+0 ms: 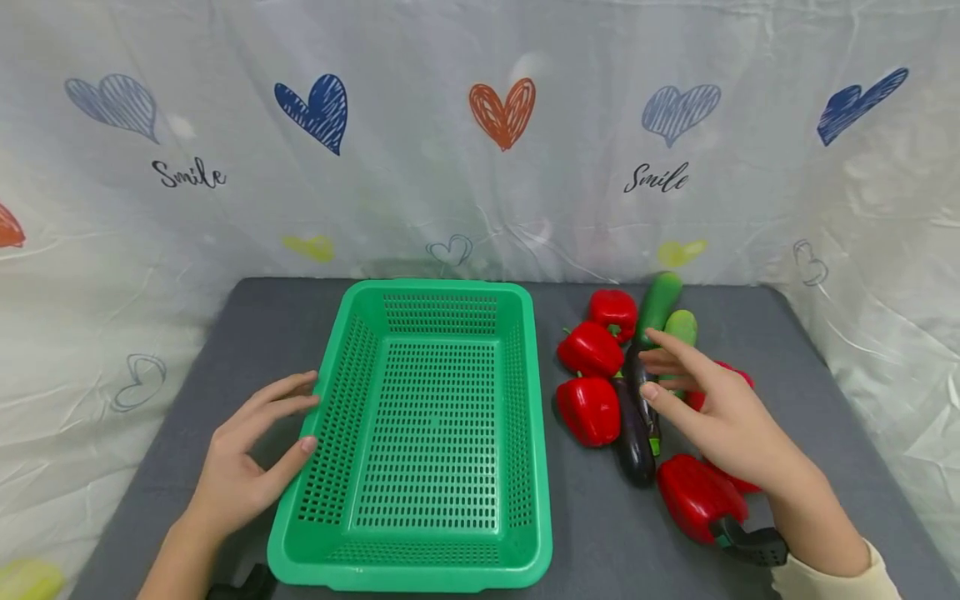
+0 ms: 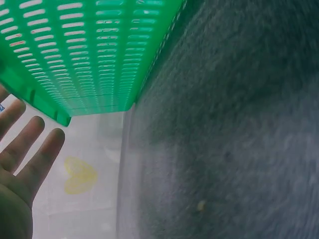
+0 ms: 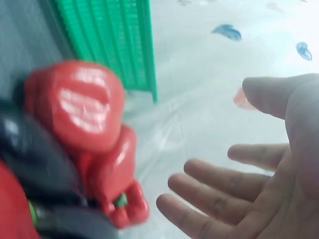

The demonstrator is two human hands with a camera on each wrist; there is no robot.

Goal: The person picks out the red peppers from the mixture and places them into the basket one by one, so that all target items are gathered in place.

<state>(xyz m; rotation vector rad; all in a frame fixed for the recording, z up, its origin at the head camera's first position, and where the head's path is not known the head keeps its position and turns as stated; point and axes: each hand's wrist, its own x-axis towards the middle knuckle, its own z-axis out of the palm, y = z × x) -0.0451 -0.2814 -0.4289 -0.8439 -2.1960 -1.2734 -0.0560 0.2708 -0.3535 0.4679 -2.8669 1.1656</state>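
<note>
**Green basket (image 1: 408,577) and red peppers (image 1: 588,411), nothing gripped**

The basket fills the middle of the frame; peppers cluster at centre right, beside two dark eggplants (image 1: 635,433) and green cucumbers (image 1: 662,298). More peppers lie lower right, some partly hidden by the right hand (image 1: 720,408). A pale curtain (image 1: 405,192) closes off the back.

The left hand (image 1: 243,462) is loose, fingers stretched at the basket's left rim; I can't tell whether they touch. The right hand hangs over the eggplants, fingers extended, holding nothing.

A strip of grey table (image 1: 585,533) separates basket from peppers; its far edge meets the curtain.
</note>
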